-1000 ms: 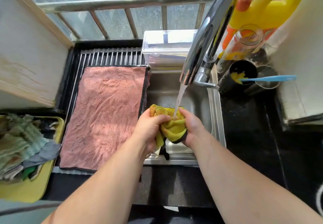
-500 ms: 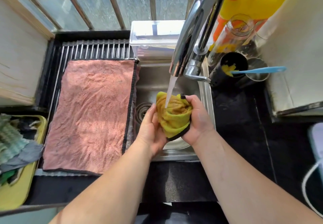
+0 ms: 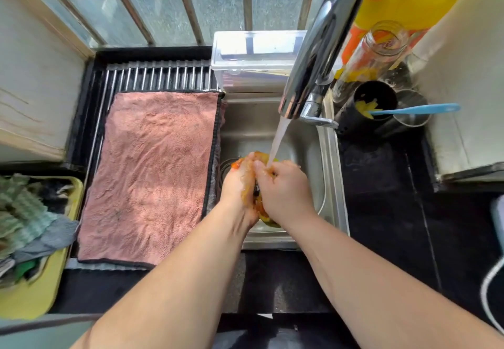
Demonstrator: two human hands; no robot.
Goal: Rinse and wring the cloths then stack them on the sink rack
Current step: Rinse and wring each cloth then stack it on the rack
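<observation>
Over the steel sink (image 3: 331, 185), my left hand (image 3: 238, 185) and my right hand (image 3: 285, 192) are pressed together around a bunched yellow cloth (image 3: 266, 219). Only small bits of it show, at the fingertips and below the palms. Water runs from the chrome faucet (image 3: 313, 62) onto my right hand's knuckles and the cloth. A pink cloth (image 3: 155, 168) lies spread flat on the metal sink rack (image 3: 158, 77) to the left of the basin.
A yellow tray (image 3: 38, 299) with several crumpled cloths sits at the far left. A clear plastic box (image 3: 253, 59) stands behind the sink. Bottles, a jar and cups with a blue utensil (image 3: 414, 109) crowd the black counter (image 3: 395, 212) at the right.
Both hands have closed fully over the yellow cloth, which was largely visible before, and squeezed together lower in the basin. The water still runs.
</observation>
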